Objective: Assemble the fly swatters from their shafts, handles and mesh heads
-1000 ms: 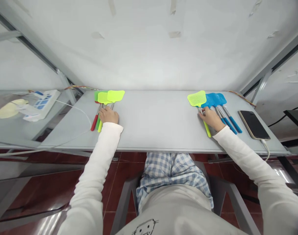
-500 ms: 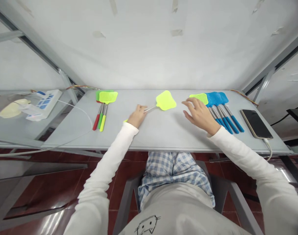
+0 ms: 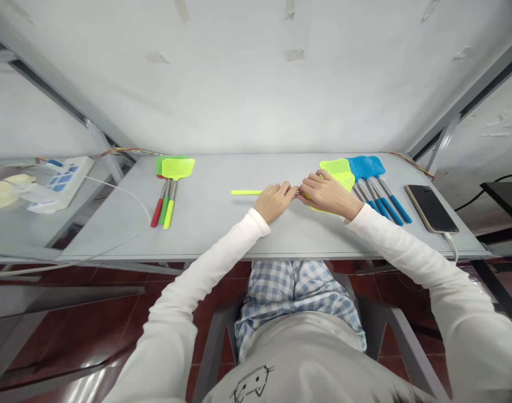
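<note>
A yellow fly swatter [image 3: 245, 192] lies sideways between my hands, its handle pointing left. My left hand [image 3: 276, 200] is closed around its shaft. My right hand [image 3: 329, 193] grips it near the neck, and its fingers and wrist cover much of the mesh head. Just behind the right hand shows another yellow mesh head [image 3: 335, 166], beside several blue fly swatters [image 3: 367, 167] laid out with handles toward me. Over on the left, a yellow swatter [image 3: 177, 168] overlaps a green one [image 3: 164, 210] and a red one [image 3: 157, 212].
A phone [image 3: 432, 209] with a white cable lies at the table's right. Another white cable [image 3: 128, 193] crosses the left end of the grey table [image 3: 214, 235]. A power strip [image 3: 66, 182] sits farther left, and a wall stands behind.
The held swatter has swung level, its head moving right and toward me. My left hand has shifted right along it. My right hand has moved left and closed on it near the head.
</note>
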`<state>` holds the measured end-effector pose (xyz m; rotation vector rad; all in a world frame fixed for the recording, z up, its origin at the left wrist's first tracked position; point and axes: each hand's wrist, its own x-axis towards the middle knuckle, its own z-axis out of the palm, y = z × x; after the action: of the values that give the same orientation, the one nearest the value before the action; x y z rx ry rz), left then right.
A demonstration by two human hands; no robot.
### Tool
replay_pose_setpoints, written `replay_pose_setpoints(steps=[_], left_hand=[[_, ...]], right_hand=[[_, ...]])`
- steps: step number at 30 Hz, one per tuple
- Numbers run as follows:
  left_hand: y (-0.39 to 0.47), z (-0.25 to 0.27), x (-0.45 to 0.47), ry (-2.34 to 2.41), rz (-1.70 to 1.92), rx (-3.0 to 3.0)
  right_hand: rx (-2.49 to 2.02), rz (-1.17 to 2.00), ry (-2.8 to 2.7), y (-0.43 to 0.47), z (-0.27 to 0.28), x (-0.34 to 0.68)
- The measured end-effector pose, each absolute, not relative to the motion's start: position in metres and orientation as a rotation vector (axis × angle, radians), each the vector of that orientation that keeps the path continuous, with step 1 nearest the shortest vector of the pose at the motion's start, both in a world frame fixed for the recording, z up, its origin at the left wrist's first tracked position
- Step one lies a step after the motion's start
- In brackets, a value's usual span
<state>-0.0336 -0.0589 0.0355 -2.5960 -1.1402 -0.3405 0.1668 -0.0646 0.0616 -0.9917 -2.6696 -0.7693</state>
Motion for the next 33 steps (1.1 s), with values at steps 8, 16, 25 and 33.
replay_pose_setpoints(steps=[8,16,25,33], left_hand=[[-0.047,0.051,-0.032,-1.299,-0.06,-2.899],[-0.016,0.064,-0.088,-1.54,-0.249,-3.471],[-0.031,0.066,-0.103,-1.608,-0.119,-2.929],[-0.047,0.055,-0.056,-1.444,-0.223,-2.554]], right_hand=[[-0.779,-0.947,-2.735,-0.053,0.065,0.181],[-1.187,-0.845,-2.728,-0.039,0.069,0.24],[-1.278,-0.953,-2.701,-0.053,0.072,0.237],[-1.443,-0.541,-2.876,-0.048,0.07,0.174]])
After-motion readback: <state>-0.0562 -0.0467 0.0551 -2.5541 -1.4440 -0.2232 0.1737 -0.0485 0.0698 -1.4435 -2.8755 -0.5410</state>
